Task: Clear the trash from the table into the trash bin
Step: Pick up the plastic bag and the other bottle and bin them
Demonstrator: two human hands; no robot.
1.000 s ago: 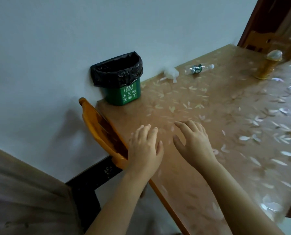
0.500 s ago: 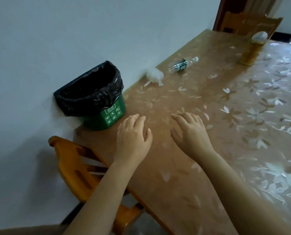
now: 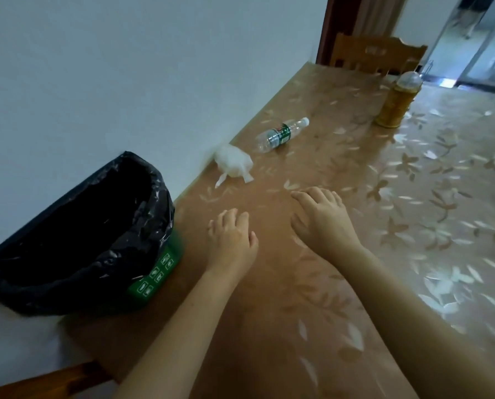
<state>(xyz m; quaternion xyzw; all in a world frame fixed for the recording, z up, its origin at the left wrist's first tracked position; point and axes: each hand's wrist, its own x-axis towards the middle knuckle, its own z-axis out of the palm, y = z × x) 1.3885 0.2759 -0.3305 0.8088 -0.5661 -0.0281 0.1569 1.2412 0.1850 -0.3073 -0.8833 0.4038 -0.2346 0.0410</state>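
A brown table with a pale flower-patterned glossy cover runs from the bottom of the frame to the upper right, its left edge against a white wall. At lower left stands one green trash bin lined with a black plastic bag, mouth open, touching the wall. Two pieces of trash lie near the wall at upper centre: one crumpled white tissue wad and, just beyond, one clear plastic bottle with a green label on its side. One gold cylindrical container with a clear domed lid stands upright at upper right. The left hand and right hand hover palm-down at centre, fingers spread, holding nothing, with bare tabletop between them and the trash.
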